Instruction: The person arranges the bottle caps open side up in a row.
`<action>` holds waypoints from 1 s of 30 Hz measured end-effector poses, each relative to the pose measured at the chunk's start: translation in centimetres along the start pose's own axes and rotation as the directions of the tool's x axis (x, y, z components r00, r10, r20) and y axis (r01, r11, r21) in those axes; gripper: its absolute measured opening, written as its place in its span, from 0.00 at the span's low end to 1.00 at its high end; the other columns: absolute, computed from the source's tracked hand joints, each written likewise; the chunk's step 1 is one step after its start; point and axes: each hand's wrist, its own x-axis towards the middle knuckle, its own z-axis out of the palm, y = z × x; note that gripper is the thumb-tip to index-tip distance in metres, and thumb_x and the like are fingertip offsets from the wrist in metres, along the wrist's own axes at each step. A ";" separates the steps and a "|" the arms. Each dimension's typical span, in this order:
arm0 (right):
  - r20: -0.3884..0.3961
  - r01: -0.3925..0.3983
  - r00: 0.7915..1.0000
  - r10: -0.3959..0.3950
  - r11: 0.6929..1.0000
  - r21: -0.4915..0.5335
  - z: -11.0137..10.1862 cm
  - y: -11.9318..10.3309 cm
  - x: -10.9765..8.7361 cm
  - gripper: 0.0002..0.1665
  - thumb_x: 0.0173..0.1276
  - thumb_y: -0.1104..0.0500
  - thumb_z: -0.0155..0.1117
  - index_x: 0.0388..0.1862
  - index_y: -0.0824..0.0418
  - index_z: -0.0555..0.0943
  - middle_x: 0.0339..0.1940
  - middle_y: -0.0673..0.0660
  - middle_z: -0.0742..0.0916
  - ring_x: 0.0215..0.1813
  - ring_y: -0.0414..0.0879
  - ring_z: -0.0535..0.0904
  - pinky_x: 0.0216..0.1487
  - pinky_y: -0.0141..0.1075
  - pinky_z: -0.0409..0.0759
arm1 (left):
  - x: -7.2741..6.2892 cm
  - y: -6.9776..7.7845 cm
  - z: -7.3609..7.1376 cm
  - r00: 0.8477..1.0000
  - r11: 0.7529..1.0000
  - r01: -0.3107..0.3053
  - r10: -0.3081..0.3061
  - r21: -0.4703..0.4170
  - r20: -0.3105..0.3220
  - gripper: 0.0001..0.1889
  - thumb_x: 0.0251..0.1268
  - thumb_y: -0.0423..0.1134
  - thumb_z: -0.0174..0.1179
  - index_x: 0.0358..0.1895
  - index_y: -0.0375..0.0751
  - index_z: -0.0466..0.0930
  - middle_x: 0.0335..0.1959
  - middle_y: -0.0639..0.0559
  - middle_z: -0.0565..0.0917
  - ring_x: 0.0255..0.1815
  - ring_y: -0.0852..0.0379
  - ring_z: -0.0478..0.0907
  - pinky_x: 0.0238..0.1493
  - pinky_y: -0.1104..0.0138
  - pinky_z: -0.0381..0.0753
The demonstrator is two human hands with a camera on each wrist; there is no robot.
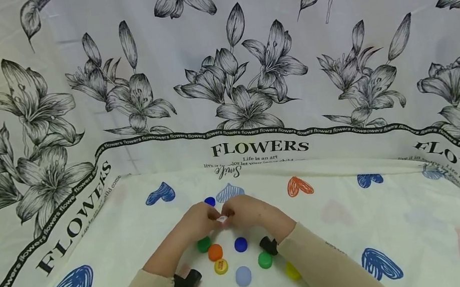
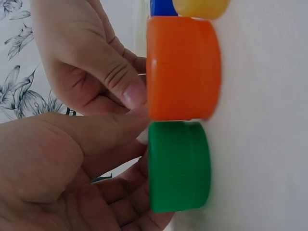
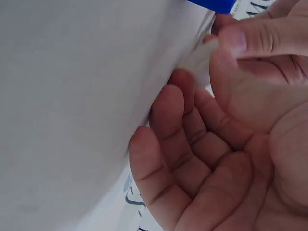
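Note:
Both hands meet in the middle of the cloth, fingertips together. My left hand (image 1: 197, 221) and my right hand (image 1: 246, 210) pinch a small whitish piece (image 1: 222, 219) between thumbs and fingers. It looks thin and pale in the right wrist view, where a strip of the whitish piece (image 3: 198, 60) shows between the fingers; its kind is unclear. The right hand's other fingers (image 3: 166, 122) curl loosely below it. In the left wrist view an orange bottle cap (image 2: 183, 70) and a green bottle cap (image 2: 180, 166) stand in front of the fingertips and hide part of the pinch.
Nearer the body lie a blue cap (image 1: 241, 244), a yellow cap (image 1: 220, 267), a light blue cap (image 1: 243, 276), another green cap (image 1: 265, 260) and a bright yellow cap (image 1: 293, 270) beside the right sleeve. Another blue cap (image 1: 210, 201) is beyond the left hand. A flower-printed curtain (image 1: 247, 84) hangs behind.

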 end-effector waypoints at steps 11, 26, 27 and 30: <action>-0.133 -0.076 0.987 0.092 0.989 0.124 0.0 0.7 0.7 0.12 0.78 0.57 0.62 0.49 0.64 0.86 0.34 0.52 0.86 0.35 0.43 0.79 0.39 0.35 0.79 | 0.6 -0.3 0.6 0.982 0.973 0.065 -0.102 -0.223 -0.160 0.08 0.72 0.37 0.65 0.44 0.35 0.88 0.32 0.48 0.83 0.32 0.52 0.77 0.34 0.66 0.79; -0.179 -0.114 0.970 0.167 0.955 0.275 -0.3 1.5 1.1 0.19 0.72 0.69 0.59 0.61 0.67 0.82 0.49 0.59 0.86 0.44 0.48 0.78 0.46 0.38 0.80 | 0.9 0.3 0.5 0.985 0.911 0.144 -0.170 -0.386 -0.033 0.19 0.75 0.26 0.48 0.64 0.27 0.77 0.44 0.45 0.83 0.34 0.52 0.77 0.38 0.67 0.74; -0.175 -0.110 0.971 0.161 0.957 0.270 -0.3 1.4 1.1 0.21 0.72 0.69 0.58 0.63 0.67 0.81 0.51 0.60 0.86 0.47 0.49 0.78 0.50 0.40 0.79 | 0.8 0.3 0.5 0.984 0.903 0.153 -0.178 -0.402 -0.025 0.20 0.76 0.26 0.47 0.65 0.26 0.76 0.46 0.44 0.83 0.36 0.51 0.77 0.39 0.67 0.74; -0.157 -0.100 0.977 0.147 0.957 0.271 -0.3 1.2 1.0 0.26 0.73 0.70 0.55 0.70 0.68 0.76 0.59 0.62 0.84 0.55 0.52 0.77 0.60 0.45 0.76 | 0.7 0.5 0.3 0.978 0.883 0.182 -0.208 -0.432 -0.014 0.21 0.75 0.26 0.46 0.66 0.28 0.76 0.51 0.44 0.83 0.39 0.50 0.78 0.42 0.66 0.74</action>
